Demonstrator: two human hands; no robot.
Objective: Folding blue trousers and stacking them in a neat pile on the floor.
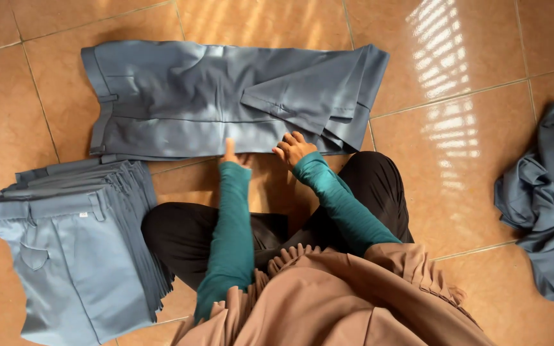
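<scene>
A stack of folded grey trousers (78, 243) lies on the tiled floor (482, 192) at the left. Straight ahead, one pair of grey trousers (226, 99) lies spread flat. The left hand (231, 154) and right hand (293, 147) rest unclenched at its near edge, gripping nothing. A crumpled grey heap (546, 198) lies at the right.

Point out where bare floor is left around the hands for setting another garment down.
Bare tile lies between the spread trousers and the crumpled heap, and above the trousers. It is crowded near the left hand, where the folded stack meets the person's knee. The right hand touches the trousers' edge.
</scene>
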